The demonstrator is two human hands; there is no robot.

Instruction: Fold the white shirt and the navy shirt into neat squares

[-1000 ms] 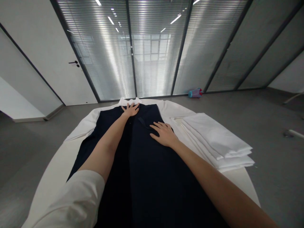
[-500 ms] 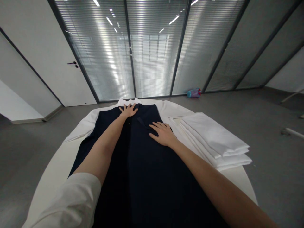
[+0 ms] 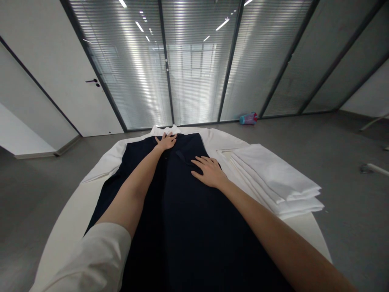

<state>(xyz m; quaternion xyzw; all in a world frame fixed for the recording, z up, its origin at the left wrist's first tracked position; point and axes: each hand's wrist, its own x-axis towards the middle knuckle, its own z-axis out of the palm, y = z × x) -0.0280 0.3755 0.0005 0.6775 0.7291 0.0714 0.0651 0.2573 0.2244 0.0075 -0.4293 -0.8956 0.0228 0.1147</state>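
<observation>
A dark navy garment [image 3: 188,211], sleeveless in outline, is spread over a round white table [image 3: 68,215]. Under it lies a white shirt [image 3: 106,160], whose collar and sleeves show past the dark cloth. Near the top edge of the navy garment, just below the collar, my left hand [image 3: 166,142] rests with fingers spread. My right hand [image 3: 209,170] lies flat, fingers stretched out, on the garment's right side near a small tab or pocket edge. Neither hand grips anything. The garment's near end runs out of view.
Folded white cloths [image 3: 273,174] form a stack on the table's right side, overhanging its edge. A blue and pink cylindrical object [image 3: 248,119] lies on the floor by the glass partition [image 3: 194,81]. A white door [image 3: 69,73] stands at the left.
My left hand has slid slightly to the right along the top of the navy garment. My right hand stays in almost the same place.
</observation>
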